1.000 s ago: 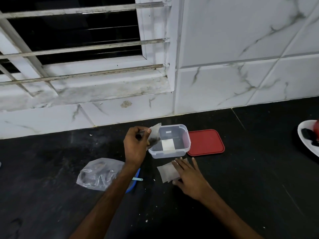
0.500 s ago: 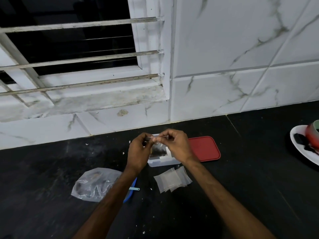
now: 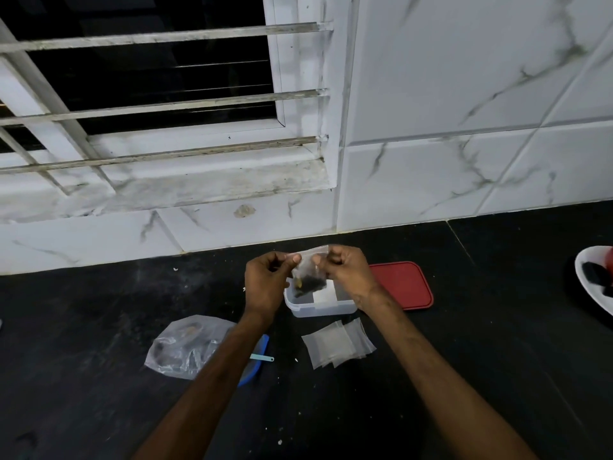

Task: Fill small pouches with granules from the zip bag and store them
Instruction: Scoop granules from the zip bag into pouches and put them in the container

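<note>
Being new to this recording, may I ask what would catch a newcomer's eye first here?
In the middle, the left hand and right hand pinch the top of a small pouch holding dark granules, above an open clear box. A red lid lies just right of the box, and empty pouches lie on the dark counter in front of it.

Lid (image 3: 404, 287) right of container (image 3: 318, 310), pouches (image 3: 335, 346) before it, flat pouch (image 3: 325, 295) perhaps inside

Clear pouch (image 3: 310, 265) of dark granules (image 3: 310, 283) hangs over the open tub (image 3: 320, 307); empty pouches (image 3: 336, 346) and crumpled zip bag (image 3: 184, 351) lie toward the tabletop's (image 3: 481, 343) front.
</note>
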